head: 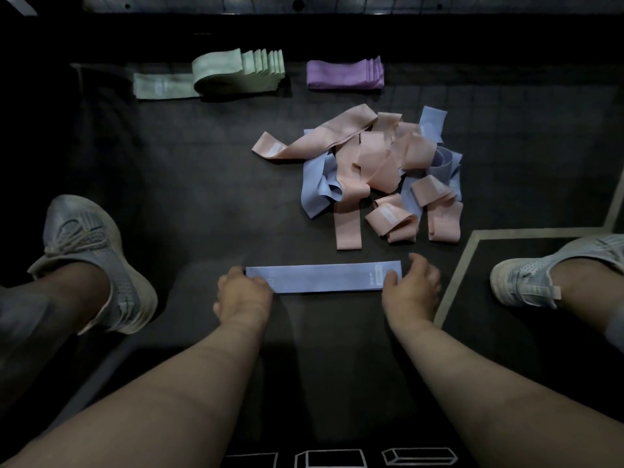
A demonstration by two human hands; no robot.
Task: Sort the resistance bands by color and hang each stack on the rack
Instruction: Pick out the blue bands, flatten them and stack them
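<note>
The dark floor mat is filling most of the view, with a pale line running across it at the right. A loose pile of pink and blue bands is lying tangled in the middle of the mat, the pink ones mostly lying over the blue. Farther back on the left, a green stack is sitting with its bands packed side by side on edge, and one flat green band is lying just beside it, touching its left end. The person's left shoe and right shoe are resting on the mat at either side, well apart.

The blue band is lying flat and straight on the mat just in front of the pile, apart from it, stretching between the two hands. A smaller purple stack is sitting to the right of the green one, apart from it.

The left hand is pinching the band's left end with curled fingers. The right hand is gripping the right end, its thumb lying on top of the band and its fingers curling round the edge.
</note>
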